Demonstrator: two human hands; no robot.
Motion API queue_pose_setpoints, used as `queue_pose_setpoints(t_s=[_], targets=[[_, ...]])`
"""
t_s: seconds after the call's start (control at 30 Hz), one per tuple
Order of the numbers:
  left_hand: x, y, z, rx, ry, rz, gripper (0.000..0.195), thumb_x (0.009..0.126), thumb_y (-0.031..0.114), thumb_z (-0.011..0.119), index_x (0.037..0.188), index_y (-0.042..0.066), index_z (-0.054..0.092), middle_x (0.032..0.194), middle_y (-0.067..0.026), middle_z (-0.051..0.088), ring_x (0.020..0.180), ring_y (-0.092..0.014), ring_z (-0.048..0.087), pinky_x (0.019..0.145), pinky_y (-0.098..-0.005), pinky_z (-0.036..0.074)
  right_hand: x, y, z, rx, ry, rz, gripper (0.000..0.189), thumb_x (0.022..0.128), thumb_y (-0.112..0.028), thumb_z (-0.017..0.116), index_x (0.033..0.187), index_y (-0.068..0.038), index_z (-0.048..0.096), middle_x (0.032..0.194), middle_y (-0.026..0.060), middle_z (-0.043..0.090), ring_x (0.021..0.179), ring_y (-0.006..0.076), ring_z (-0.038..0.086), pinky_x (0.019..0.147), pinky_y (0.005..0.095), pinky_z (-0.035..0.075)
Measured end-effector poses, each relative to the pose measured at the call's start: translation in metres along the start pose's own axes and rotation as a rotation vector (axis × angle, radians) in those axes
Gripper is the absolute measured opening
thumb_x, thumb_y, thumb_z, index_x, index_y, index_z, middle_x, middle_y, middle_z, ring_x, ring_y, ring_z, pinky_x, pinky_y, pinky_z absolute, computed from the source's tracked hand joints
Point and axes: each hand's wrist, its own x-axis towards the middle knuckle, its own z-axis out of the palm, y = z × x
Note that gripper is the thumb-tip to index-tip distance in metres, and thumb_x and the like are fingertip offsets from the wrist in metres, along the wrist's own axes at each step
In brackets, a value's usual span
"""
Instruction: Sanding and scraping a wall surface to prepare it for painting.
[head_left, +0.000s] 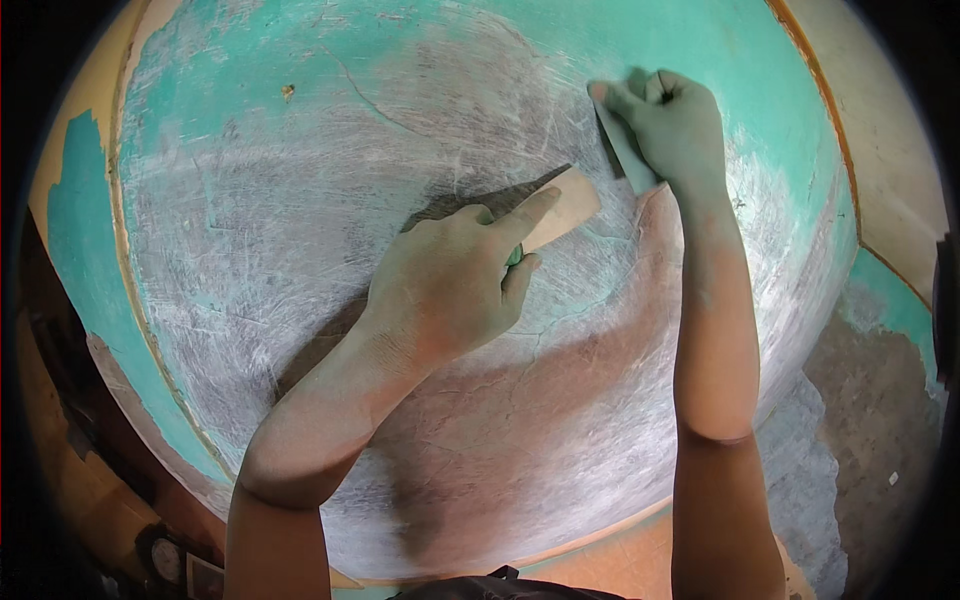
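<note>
A wall surface (315, 247) fills most of the view, turquoise at the top and scraped to greyish, scratched patches lower down. Near its middle my left hand (457, 277) grips a putty knife (574, 206) by a green handle that is mostly hidden, the index finger laid along the flat, dusty blade. The blade lies at or close to the wall. Up and to the right, my right hand (675, 124) pinches a thin flat piece (634, 157), possibly a scraper blade, with the thumb at its upper end; its lower corner is beside the wrist. Dust coats both hands.
Thin cracks run across the surface. A raised orange-brown edge (829, 105) borders it at the right, a pale strip (124, 225) at the left. Peeled turquoise paint and bare grey patches (877, 405) show lower right. Dark objects, one round-faced (166, 559), are at the lower left.
</note>
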Motion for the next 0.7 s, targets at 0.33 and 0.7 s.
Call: queue_pose_setpoints(t_s=[0.33,0.7], targets=[[-0.001,-0.005,0.0,-0.024,0.034,-0.004,0.059,0.082,0.015,0.068,0.139,0.019,0.053,0.071,-0.0117,0.058,0.065,-0.032,0.06,0.063,-0.0423,0.051,-0.002,0.0,0.002,-0.022,0.006,-0.013,0.05,0.076,-0.027,0.081,0.053,-0.009,0.04,0.054,0.0021,0.055,0.049,0.011,0.049,0.048,0.0296,0.043],[-0.01,-0.006,0.001,-0.066,0.062,-0.01,0.059,0.082,0.015,0.069,0.139,0.02,0.053,0.07,-0.009,0.056,0.065,-0.03,0.06,0.063,-0.0409,0.051,-0.008,-0.002,0.006,-0.002,-0.059,-0.026,0.051,0.075,-0.031,0.083,0.053,-0.008,0.042,0.053,0.0013,0.053,0.048,0.0106,0.048,0.05,0.0293,0.044]])
